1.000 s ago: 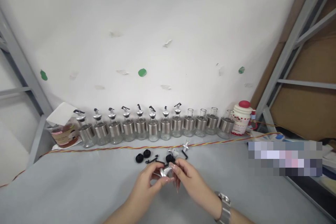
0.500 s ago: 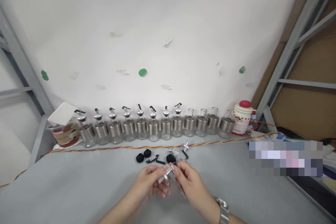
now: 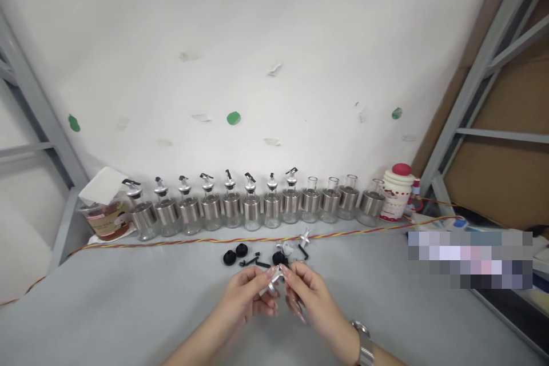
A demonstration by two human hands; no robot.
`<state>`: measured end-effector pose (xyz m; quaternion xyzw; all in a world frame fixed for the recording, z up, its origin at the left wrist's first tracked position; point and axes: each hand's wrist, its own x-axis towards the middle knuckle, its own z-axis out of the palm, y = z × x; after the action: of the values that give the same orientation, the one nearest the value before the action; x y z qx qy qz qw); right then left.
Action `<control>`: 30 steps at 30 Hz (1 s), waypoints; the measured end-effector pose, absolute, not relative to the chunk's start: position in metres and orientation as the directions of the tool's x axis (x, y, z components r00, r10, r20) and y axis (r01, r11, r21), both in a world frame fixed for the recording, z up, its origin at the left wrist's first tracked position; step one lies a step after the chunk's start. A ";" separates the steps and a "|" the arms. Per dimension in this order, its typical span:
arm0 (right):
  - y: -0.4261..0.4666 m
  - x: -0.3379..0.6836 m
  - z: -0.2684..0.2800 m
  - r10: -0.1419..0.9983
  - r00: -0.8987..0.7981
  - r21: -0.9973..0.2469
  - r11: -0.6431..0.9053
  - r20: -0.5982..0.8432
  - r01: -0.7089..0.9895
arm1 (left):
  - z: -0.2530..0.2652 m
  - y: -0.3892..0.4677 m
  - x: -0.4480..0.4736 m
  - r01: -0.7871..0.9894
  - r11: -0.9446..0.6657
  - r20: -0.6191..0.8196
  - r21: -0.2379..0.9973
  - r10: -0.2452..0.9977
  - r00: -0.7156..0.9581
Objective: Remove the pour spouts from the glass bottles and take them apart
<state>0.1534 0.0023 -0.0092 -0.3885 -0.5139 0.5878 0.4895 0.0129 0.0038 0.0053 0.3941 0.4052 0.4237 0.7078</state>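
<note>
My left hand (image 3: 242, 295) is closed on a silver pour spout (image 3: 275, 282), gripping it between thumb and fingers. The spout is tilted, its narrow end pointing up and to the right. At that narrow end, my right hand (image 3: 315, 297) pinches with thumb and forefinger; any small part between these fingertips is hidden. Just beyond the hands lie black rubber stoppers (image 3: 229, 257), small black levers (image 3: 263, 265) and a second silver spout (image 3: 305, 237). A white, round piece (image 3: 287, 249) sits beside another black stopper (image 3: 279, 258).
Along the wall stands a row of glass bottles with steel sleeves (image 3: 210, 211); those on the left carry pourers, while several on the right have bare necks (image 3: 333, 184). A red-yellow twisted wire (image 3: 171, 244) crosses the grey table. A tea cup (image 3: 107, 223) and a red-lidded bottle (image 3: 392, 197) flank the row.
The fingers of my right hand have shifted slightly around the spout's tip, and the spout has turned a little. The bottles and loose parts stay in place.
</note>
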 end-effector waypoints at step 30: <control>0.001 0.144 -0.025 0.989 -0.143 -0.970 -0.057 -0.024 -0.235 | 0.010 0.006 0.004 -0.234 0.396 -0.307 0.888 0.889 0.340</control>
<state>0.1437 0.0012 -0.0249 -0.4104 -0.4596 0.6002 0.5100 0.0038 0.0057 0.0098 0.3879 0.4222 0.3893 0.7209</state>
